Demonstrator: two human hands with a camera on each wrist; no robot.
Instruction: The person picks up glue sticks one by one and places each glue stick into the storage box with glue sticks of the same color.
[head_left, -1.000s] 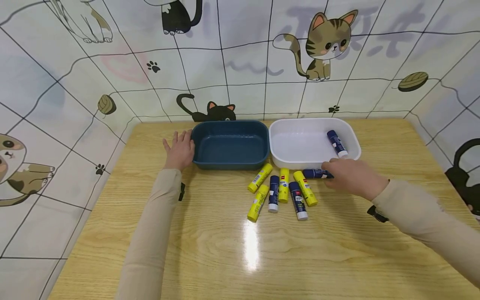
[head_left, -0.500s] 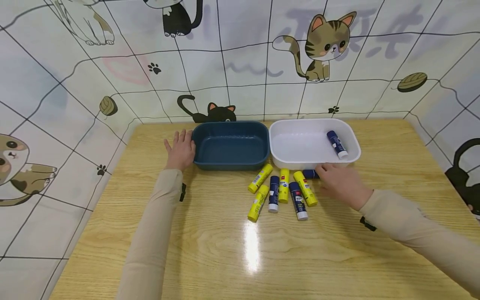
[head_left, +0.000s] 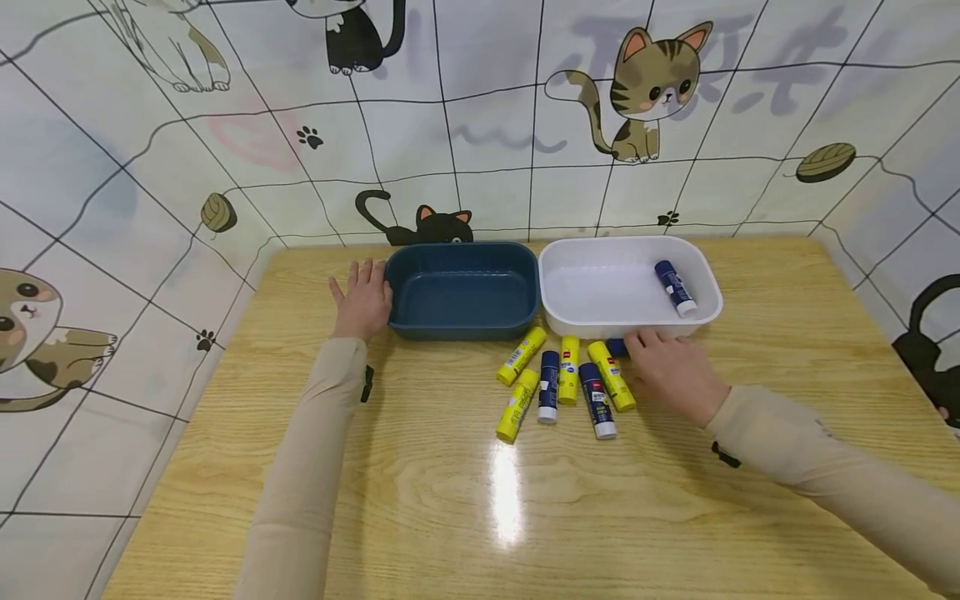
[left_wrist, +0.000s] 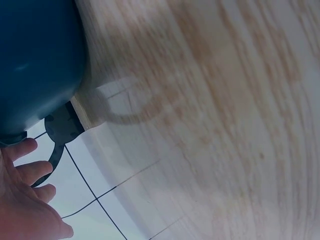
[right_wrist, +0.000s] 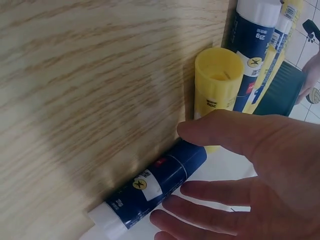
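Note:
My right hand (head_left: 671, 371) is at the front wall of the white plastic box (head_left: 600, 321). Its thumb and fingers lie on either side of a blue glue stick (right_wrist: 155, 182) resting on the table, not visibly closed round it. In the head view the hand covers most of this glue stick, leaving one blue end (head_left: 617, 347). At the left end of the dark teal box (head_left: 465, 333), my left hand (head_left: 363, 300) has its fingers outstretched against or close to the outer wall. Another blue glue stick (head_left: 676, 288) with a white cap lies inside the white box.
Several yellow glue sticks, one of them (head_left: 517, 406) nearest the front, lie in a loose group with two blue ones (head_left: 548, 386) before the boxes. Both boxes stand side by side at the wooden table's (head_left: 420, 500) back edge. Behind hangs a cat-print cloth (head_left: 495, 133).
My right hand has moved left along the blue glue stick, covering more of it in the head view. The left hand and the boxes have stayed in place.

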